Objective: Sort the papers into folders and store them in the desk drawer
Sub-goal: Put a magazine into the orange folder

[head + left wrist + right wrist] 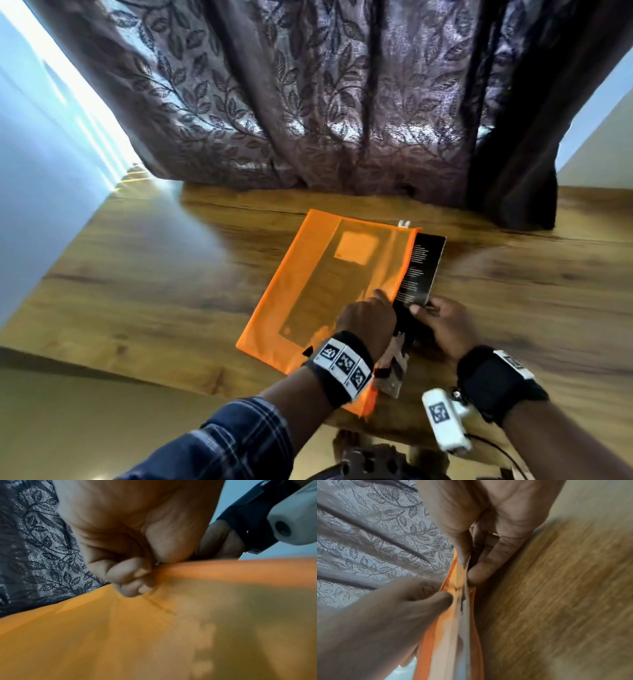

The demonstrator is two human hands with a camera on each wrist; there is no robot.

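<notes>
I see the translucent orange plastic zip folder (329, 287) lying flat on the wooden desk top (154, 274), with its long open edge turned to my right side. A black printed paper booklet (423, 270) sticks half out of this edge, and a paler patterned paper (390, 371) shows at the folder's near corner, by my wrist.

My left hand (368, 320) has its fingers curled and pinches the upper lip of the folder at the opening. My right hand (445, 323) pinches the near end of the booklet between thumb and fingers.

I judge the folder to be light, thin and floppy, and rather slippery; the lip will sag if I let it go. The booklet looks stiffer, so it can be pushed from its outer edge, but a corner may catch inside. I would hold the lip close beside the booklet and push along the booklet's width.
</notes>
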